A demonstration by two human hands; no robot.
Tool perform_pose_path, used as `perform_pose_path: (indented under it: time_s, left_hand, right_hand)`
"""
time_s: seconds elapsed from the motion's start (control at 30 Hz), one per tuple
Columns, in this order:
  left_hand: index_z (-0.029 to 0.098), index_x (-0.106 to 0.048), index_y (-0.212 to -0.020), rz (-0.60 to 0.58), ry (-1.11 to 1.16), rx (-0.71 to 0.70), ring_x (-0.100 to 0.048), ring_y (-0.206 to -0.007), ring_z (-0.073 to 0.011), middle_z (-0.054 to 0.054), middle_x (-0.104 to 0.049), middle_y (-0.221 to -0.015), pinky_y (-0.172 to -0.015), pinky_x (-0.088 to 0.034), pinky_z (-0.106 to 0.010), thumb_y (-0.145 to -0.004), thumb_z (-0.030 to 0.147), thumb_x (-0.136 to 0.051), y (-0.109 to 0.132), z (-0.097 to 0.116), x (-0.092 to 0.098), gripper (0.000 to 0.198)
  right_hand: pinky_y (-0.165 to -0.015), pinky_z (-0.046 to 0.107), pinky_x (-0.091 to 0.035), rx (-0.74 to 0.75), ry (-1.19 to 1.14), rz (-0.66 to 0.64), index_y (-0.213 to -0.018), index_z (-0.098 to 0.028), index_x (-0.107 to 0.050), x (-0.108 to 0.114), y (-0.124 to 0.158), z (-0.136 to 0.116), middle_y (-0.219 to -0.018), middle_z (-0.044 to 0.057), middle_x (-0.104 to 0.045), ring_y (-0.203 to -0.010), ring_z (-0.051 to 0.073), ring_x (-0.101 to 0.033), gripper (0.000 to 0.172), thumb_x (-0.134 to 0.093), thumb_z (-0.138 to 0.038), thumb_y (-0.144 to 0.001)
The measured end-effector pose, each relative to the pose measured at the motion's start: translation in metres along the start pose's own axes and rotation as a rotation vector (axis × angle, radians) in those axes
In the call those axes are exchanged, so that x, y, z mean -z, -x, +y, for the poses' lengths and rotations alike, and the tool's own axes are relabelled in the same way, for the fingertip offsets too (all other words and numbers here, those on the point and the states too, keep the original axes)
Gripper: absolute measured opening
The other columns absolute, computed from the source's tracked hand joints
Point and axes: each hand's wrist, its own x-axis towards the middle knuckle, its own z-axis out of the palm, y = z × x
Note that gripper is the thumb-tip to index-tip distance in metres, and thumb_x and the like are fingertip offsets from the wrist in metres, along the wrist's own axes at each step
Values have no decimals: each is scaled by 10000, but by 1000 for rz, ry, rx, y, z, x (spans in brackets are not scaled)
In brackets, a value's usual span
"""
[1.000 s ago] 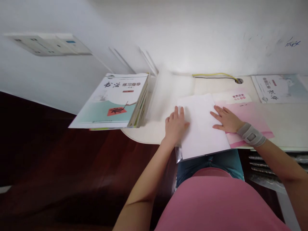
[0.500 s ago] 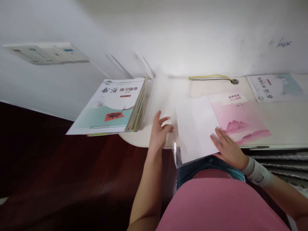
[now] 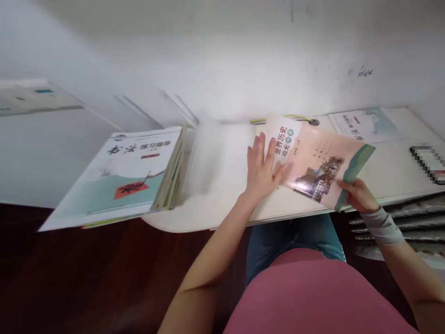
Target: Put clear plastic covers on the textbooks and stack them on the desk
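History wkbk (image 3: 314,162), between lt hand (image 3: 264,171), rt hand (image 3: 359,195)

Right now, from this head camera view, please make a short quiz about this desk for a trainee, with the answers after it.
1. Which hand wears the wrist support?
2. True or false: the left hand rests on the world history booklet.
3. How many books with a calligraphy title show on the desk?

Key:
1. The right hand.
2. True.
3. Two: the thick book at the left and the thin book at the far side.
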Motion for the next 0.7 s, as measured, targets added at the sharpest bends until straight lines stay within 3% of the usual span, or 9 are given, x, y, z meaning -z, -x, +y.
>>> perform_pose_path:
  time_s: [0.07, 0.17, 0.23, 0.3, 0.4, 0.53, 0.6, 0.7]
  left_hand:
    - [178, -193, -1504, -211, -127, 41, -44, -1450, -388, -178, -91, -1590, -1104, -193, -613, -915, 566, -346, -13, -12, -26, 721]
    - [126, -268, -1478, -474, -222, 94, -165, -1423, -419, -215, -171, -1565, -1079, -258, -587, -927, 535, -331, -27, -29, -58, 690]
    - [95, -304, -1457, -487, -260, 88, -244, -1403, -401, -230, -235, -1542, -1085, -276, -535, -936, 520, -313, -30, -35, -71, 673]
    - [64, -328, -1437, -448, -291, 69, -292, -1389, -375, -244, -284, -1518, -1089, -284, -499, -942, 500, -307, -26, -36, -76, 659]
    - [6, -357, -1395, -438, -344, 47, -352, -1358, -361, -280, -357, -1465, -1071, -317, -489, -941, 461, -326, -5, -30, -68, 643]
    - [45, -453, -1303, -470, -332, 46, -446, -1286, -344, -253, -453, -1403, -1004, -404, -451, -923, 458, -382, 23, -23, -41, 566]
    - [96, -478, -1269, -488, -247, 109, -512, -1224, -320, -222, -505, -1359, -950, -447, -431, -915, 429, -408, 22, -26, -29, 491]
    - [106, -385, -1362, -463, -60, 288, -546, -1192, -306, -219, -527, -1336, -938, -446, -414, -911, 389, -419, -2, -38, -21, 534]
  right_hand:
    - [-776, 417, -588, 25, 2, 89, -1033, -204, -642, 17, -7, 5, -945, 53, -728, -865, 243, -689, 458, -741, -467, -671]
    - [-761, 408, -583, 140, 109, 244, -1219, -214, -518, 37, -20, 16, -918, 49, -715, -826, 218, -684, 657, -737, -472, -656]
    - [-781, 421, -571, 213, 200, 266, -1301, -203, -437, 45, -31, 22, -940, 62, -705, -842, 217, -676, 756, -728, -467, -656]
    - [-779, 430, -559, 266, 315, 249, -1279, -182, -464, 47, -45, 23, -949, 77, -694, -835, 220, -662, 741, -725, -459, -643]
    - [-701, 405, -549, 302, 459, 213, -1107, -176, -599, 48, -68, 17, -862, 59, -678, -735, 202, -620, 562, -714, -451, -631]
    - [-574, 328, -502, 222, 385, 140, -973, -170, -658, 49, -107, -2, -638, 1, -615, -578, 155, -554, 425, -683, -438, -644]
    - [-549, 311, -483, 213, 339, 130, -980, -160, -658, 47, -126, -12, -608, -1, -610, -545, 145, -543, 434, -673, -430, -640]
    - [-577, 317, -494, 261, 317, 121, -949, -160, -660, 39, -150, -22, -685, 30, -660, -588, 153, -577, 412, -643, -439, -646]
